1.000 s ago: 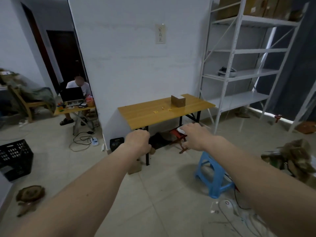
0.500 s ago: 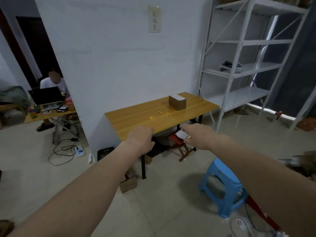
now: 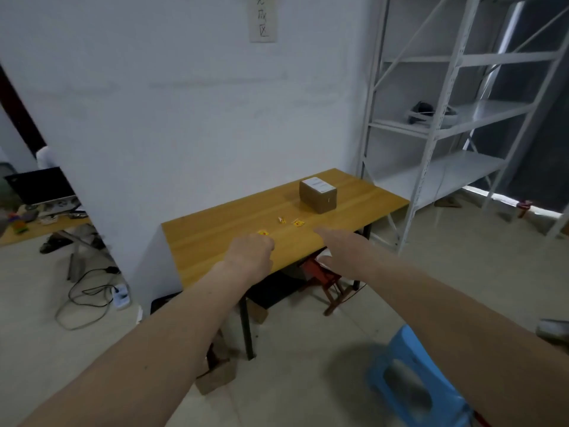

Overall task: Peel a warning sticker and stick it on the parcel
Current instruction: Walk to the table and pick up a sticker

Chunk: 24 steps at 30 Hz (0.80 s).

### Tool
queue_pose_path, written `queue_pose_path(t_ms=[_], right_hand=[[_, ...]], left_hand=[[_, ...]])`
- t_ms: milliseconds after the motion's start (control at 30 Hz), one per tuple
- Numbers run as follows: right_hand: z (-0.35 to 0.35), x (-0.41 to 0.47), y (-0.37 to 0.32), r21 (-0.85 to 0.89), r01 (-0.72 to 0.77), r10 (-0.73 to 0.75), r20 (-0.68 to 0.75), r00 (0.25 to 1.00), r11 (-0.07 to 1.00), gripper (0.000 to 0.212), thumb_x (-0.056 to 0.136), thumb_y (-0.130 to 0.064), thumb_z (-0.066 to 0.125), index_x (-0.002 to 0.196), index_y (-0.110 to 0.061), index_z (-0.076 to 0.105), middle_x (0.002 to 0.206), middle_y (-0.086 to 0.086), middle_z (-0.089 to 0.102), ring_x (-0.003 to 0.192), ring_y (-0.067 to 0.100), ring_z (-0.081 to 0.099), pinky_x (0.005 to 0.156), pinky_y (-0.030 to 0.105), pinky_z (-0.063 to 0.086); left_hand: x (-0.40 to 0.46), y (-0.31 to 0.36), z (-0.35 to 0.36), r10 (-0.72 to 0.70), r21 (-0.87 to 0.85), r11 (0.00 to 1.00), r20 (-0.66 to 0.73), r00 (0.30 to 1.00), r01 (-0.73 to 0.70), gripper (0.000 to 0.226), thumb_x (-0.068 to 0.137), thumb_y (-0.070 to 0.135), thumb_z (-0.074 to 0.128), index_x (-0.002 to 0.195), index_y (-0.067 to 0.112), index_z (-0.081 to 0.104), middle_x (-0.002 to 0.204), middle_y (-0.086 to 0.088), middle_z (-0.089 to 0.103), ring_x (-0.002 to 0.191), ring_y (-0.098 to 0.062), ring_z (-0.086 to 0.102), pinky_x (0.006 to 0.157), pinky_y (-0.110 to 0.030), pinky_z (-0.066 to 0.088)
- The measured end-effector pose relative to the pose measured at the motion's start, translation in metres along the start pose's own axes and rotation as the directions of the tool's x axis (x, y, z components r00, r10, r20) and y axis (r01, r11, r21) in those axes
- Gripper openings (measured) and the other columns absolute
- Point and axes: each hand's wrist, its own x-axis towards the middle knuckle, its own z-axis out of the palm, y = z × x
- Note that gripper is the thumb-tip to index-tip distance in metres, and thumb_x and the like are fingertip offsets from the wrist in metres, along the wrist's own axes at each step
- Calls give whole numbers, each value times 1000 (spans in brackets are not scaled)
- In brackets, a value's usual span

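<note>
A small brown cardboard parcel (image 3: 318,196) with a white label on top stands at the far right of a wooden table (image 3: 215,241). Three small yellow warning stickers lie on the tabletop: one (image 3: 263,233) just beyond my left hand, one (image 3: 281,220) in the middle and one (image 3: 298,223) to its right. My left hand (image 3: 251,252) is curled into a loose fist over the table's near edge and holds nothing. My right hand (image 3: 341,249) reaches forward with the fingers stretched out flat, empty, short of the stickers.
A blue plastic stool (image 3: 415,380) stands at lower right on the tiled floor. A red folding stool (image 3: 323,275) and dark items sit under the table. A grey metal shelf rack (image 3: 431,124) rises at right. A second desk with a laptop (image 3: 40,186) and floor cables (image 3: 89,297) lie left.
The view has come much closer to the table. Both hands have advanced over its near edge, and my right hand has opened from a loose curl to stretched fingers.
</note>
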Motion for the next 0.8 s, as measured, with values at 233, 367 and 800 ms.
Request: queue_pose_path(t_ms=[233, 367, 800], right_hand=[[-16, 115, 99, -62, -7, 10, 56, 998, 998, 44, 94, -28, 48, 135, -13, 41, 137, 8, 50, 123, 27, 48, 99, 39, 44], [1, 174, 138, -24, 1, 2, 135, 991, 1000, 42, 94, -30, 48, 133, -16, 45, 139, 4, 49, 124, 24, 48, 99, 36, 42], [11, 387, 252, -8, 68, -66, 156, 985, 998, 42, 93, -31, 51, 132, -17, 49, 138, 3, 51, 126, 23, 47, 97, 36, 43]], left_hand=[[151, 33, 4, 8, -38, 999, -30, 1000, -9, 32, 94, 24, 49, 125, 17, 55, 127, -8, 57, 112, -29, 58, 82, -38, 49], [211, 40, 35, -25, -99, 995, 79, 997, 33, 34, 92, 26, 51, 125, 18, 55, 130, -6, 57, 118, -29, 55, 88, -38, 47], [442, 26, 79, -37, -172, 983, 152, 988, 63, 36, 93, 31, 51, 128, 20, 54, 132, -3, 57, 118, -25, 55, 87, -34, 45]])
